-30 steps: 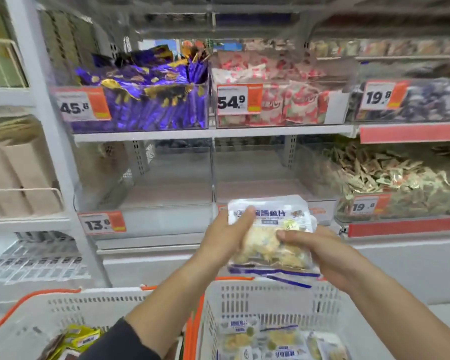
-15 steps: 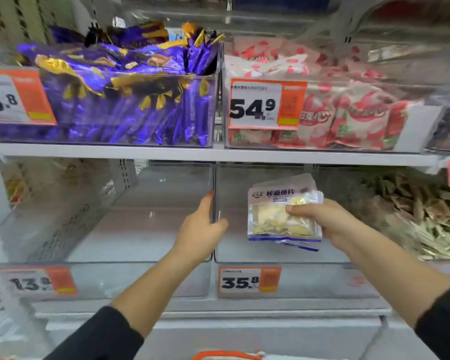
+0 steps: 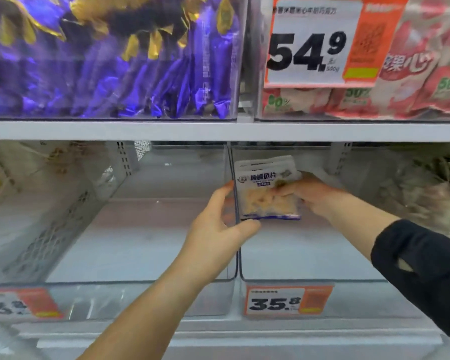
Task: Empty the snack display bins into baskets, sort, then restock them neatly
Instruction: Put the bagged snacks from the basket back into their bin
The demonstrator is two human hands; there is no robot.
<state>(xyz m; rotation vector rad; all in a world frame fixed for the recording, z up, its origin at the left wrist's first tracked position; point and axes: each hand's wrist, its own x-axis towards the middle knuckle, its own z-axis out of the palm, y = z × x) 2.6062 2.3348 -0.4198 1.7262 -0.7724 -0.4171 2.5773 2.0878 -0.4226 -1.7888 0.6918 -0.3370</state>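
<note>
Snack packet (image 3: pixel 268 189) in right hand (image 3: pixel 312 194) grip, left hand (image 3: pixel 216 229) clasping bin divider (image 3: pixel 235 250), purple packs (image 3: pixel 109 61) above

Price tags and shelving around the 54.9 tag

The 54.9 tag (image 3: pixel 320 45), white with an orange side, is seen at upper right. Just below it a white shelf board (image 3: pixel 140 131) is run across the view. Further below it a 35.8 tag (image 3: pixel 287 304) is fixed. Far below and left of it a blurred tag (image 3: pixel 21 305) and a perforated grey panel (image 3: pixel 50 237) are seen.

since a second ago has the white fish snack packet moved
Yes: the white fish snack packet went from above the baskets up and into the clear bin with the 35.8 tag.
</note>
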